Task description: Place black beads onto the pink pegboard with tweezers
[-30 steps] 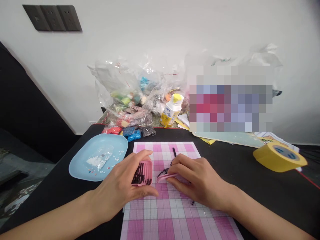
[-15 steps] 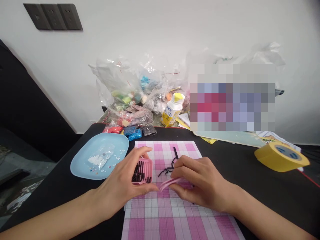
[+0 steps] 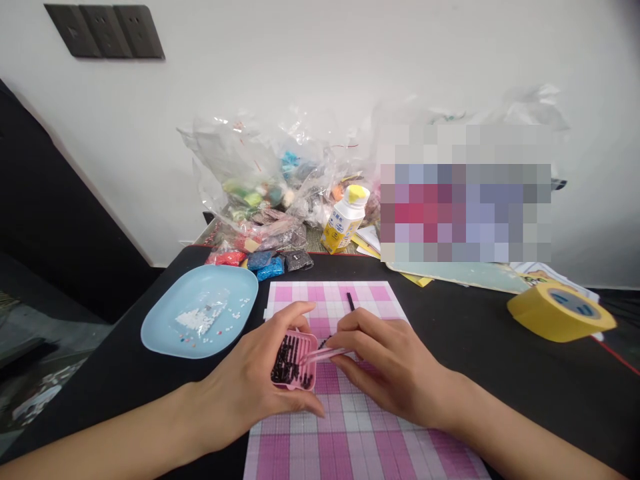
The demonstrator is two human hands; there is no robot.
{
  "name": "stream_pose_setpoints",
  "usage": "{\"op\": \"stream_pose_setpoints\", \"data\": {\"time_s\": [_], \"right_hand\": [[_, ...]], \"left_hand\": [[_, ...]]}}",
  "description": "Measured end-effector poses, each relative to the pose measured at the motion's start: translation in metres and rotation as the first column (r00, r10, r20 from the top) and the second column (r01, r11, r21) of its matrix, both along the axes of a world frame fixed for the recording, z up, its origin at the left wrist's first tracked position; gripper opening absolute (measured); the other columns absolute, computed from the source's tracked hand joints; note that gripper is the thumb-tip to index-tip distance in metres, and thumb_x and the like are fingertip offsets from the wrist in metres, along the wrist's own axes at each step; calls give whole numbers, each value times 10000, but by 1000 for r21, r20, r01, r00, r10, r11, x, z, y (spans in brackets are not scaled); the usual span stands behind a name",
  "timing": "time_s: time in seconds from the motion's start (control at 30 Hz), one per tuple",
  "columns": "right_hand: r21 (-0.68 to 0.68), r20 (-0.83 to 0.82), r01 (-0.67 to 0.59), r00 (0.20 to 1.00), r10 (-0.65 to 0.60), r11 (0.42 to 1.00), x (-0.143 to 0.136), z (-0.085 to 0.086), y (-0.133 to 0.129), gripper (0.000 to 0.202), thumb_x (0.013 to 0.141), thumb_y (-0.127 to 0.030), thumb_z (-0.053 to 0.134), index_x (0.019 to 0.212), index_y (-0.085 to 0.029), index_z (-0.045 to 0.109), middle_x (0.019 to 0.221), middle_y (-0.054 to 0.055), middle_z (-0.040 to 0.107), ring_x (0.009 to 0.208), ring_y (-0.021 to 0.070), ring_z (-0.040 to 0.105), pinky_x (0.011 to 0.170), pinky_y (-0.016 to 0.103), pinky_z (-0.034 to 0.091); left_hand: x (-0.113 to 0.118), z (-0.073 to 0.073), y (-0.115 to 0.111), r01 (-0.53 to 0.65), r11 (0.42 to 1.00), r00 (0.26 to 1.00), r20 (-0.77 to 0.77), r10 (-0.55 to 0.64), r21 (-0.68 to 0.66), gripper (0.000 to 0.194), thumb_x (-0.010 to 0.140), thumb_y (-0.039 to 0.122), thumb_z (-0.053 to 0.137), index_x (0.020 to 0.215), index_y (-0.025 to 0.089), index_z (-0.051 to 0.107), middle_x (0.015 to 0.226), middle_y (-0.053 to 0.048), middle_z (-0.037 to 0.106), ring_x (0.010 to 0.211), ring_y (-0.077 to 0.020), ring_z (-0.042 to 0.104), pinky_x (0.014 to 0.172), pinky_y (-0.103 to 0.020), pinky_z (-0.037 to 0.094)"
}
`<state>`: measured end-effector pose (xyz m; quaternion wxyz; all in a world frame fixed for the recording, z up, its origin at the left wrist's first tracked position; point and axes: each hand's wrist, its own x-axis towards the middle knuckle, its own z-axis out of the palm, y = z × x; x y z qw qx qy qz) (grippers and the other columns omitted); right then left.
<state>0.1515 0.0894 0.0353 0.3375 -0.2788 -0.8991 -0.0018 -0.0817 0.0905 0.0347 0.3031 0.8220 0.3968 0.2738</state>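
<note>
My left hand grips a small pink ribbed tray by its sides, its thumb at the near side and fingers at the far side. Black beads lie in the tray's grooves. Pink tweezers are pinched in my right hand, their tips over the tray among the grooves. Beneath both hands is a pink and white checkered board. A strip of black beads shows on it beyond my right hand, which hides most of the bead pattern.
A light blue plate with white beads and a clear bag lies left. Behind are bead packets, plastic bags and a yellow-capped bottle. Yellow tape sits at the right. The back right is pixelated.
The tray has moved slightly right and nearer with my left hand. My right hand has shifted left, bringing the tweezer tips from beside the tray to over it.
</note>
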Motion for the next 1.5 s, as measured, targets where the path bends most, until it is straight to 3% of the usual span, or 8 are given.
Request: {"op": "stream_pose_setpoints", "data": {"time_s": [0.2,0.4,0.67,0.8,1.0,1.23,1.5], "right_hand": [[-5,15,-1,1000,1,1000,-1,-2,0,131,991,-210,447,1064,-168,547,899,54,612,723,140,596,557,245,486],[2,18,0,1000,0,1000,-2,-2,0,152,1004,-218,421,1049,-165,556,897,54,615,707,130,586,538,235,470],[-7,-13,-7,1000,7,1000,-1,-1,-1,133,994,-203,450,1055,-162,560,888,52,620,727,126,590,561,230,472],[-15,-50,27,998,-28,1000,7,4,3,105,972,-190,493,1019,-155,580,866,45,606,674,106,552,528,214,434],[-102,44,45,998,-40,994,18,3,10,113,969,-217,502,949,-165,600,846,29,599,670,100,568,549,209,444],[-51,79,38,996,-34,998,16,1,9,125,969,-210,484,921,-162,589,839,30,611,686,111,589,548,215,450],[-6,107,53,993,-52,999,16,1,9,150,978,-208,467,918,-163,597,826,28,611,674,109,590,536,213,441]], "left_hand": [[0,-1,1,9,1000,1000,14,-9,11,1007,616,457,890,1382,488,237,1122,23,565,954,-222,632,930,-440,513],[0,-1,1,37,997,999,-5,-37,69,986,651,458,871,1407,408,241,1107,-10,575,979,-240,632,919,-452,523],[1,1,0,20,997,999,-38,-17,73,1026,634,381,905,1399,438,224,1113,10,580,962,-221,640,906,-418,524],[1,5,2,53,991,995,-95,-42,121,843,759,240,812,1378,370,254,1098,-4,567,965,-215,626,874,-391,522],[2,6,6,213,934,967,-198,-160,286,358,795,113,600,1123,200,486,1022,-49,528,863,-206,588,760,-364,537],[3,8,8,265,864,952,-257,-164,428,221,773,97,548,966,144,645,924,-78,521,793,-216,575,650,-341,542],[3,10,8,275,866,947,-271,-170,418,180,792,88,543,901,131,679,907,-98,546,773,-222,585,643,-345,554]]}}
